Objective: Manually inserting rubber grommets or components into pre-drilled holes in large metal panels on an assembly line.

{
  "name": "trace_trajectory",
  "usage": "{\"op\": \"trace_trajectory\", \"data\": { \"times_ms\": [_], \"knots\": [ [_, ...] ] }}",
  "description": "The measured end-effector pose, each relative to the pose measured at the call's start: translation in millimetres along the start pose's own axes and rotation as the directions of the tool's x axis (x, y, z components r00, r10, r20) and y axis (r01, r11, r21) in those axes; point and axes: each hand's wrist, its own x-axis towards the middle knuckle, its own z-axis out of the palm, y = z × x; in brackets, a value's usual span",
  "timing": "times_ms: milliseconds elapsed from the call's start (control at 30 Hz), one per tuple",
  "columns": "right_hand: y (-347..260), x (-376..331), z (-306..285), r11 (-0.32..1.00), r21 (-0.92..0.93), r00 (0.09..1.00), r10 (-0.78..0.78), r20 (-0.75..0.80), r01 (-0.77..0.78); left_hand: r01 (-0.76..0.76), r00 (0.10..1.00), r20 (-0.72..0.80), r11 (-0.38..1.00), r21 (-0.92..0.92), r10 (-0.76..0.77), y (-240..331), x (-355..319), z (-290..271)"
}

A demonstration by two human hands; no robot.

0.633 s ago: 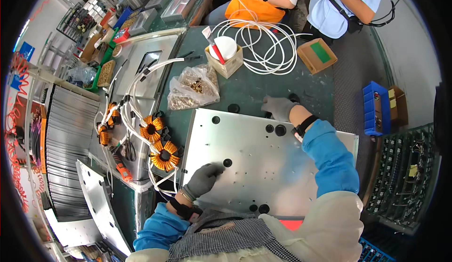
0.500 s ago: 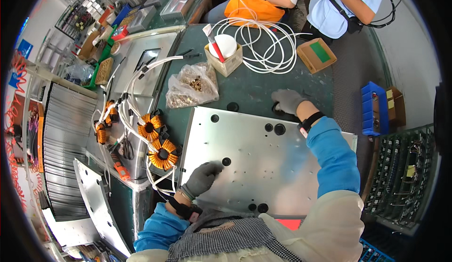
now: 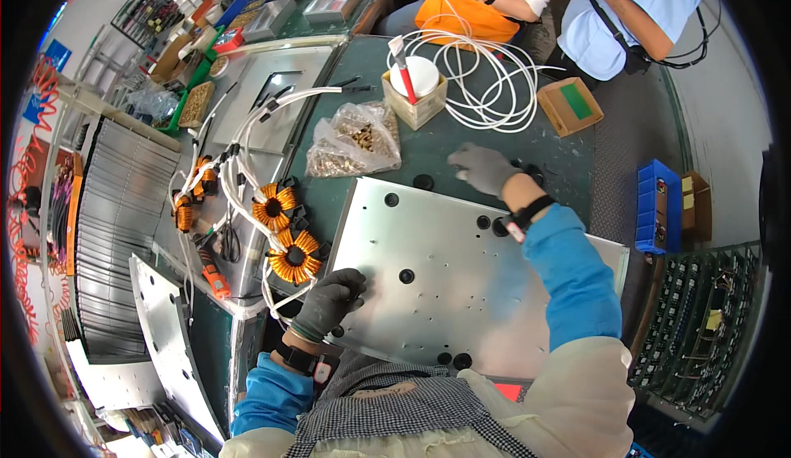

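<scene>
- Metal plate [image 3: 461,285] lies flat on the green bench top [image 3: 428,149], centre of view, just ahead of the person; long axis runs from about 10 o'clock to 4 o'clock, far left corner pointing toward 11.
- Plate shows several round holes with black grommets; exact count unclear.
- Left hand [image 3: 329,301], grey glove, rests on the plate's near left edge at 7 o'clock, fingers curled together against the sheet, thumb over the top.
- Right hand [image 3: 484,168], grey glove, sits past the plate's far edge at 1 o'clock, fingers loosely apart, palm down over the bench; cannot tell if it grips anything.
- Clear plastic bag [image 3: 356,141] of small brass parts at 11 o'clock, one.
- Small cardboard box [image 3: 416,95] holding a white roll, at 12, one.
- Flat brown box with green inside [image 3: 570,105] at 1 o'clock, one.
- Blue bin [image 3: 657,207] at 3 o'clock.
- Copper toroid coils [image 3: 284,231] at 9 o'clock: two large, two smaller farther left.
- White cable loop [image 3: 486,79] behind the boxes.
</scene>
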Motion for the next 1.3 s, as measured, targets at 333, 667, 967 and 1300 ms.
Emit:
{"op": "trace_trajectory", "data": {
  "times_ms": [333,667,967,1300],
  "knots": [
    [-24,46,11,0.989,-0.117,0.977,-0.059,0.206,0.084,-0.199,0.966,0.082,0.501,0.842,0.245,-13,21,40],
    [48,-88,-12,0.928,0.030,0.902,0.369,-0.224,-0.372,-0.228,0.939,0.238,-0.069,0.971,0.248,-27,67,68],
    [-44,-116,71,0.970,-0.171,0.984,0.165,-0.069,-0.174,-0.136,0.990,0.113,0.817,0.560,0.088,-22,37,37],
    [-176,-166,85,0.916,0.353,0.979,-0.149,-0.140,0.190,0.223,0.942,0.298,0.949,-0.221,-0.152,-43,24,19]
  ]
}}
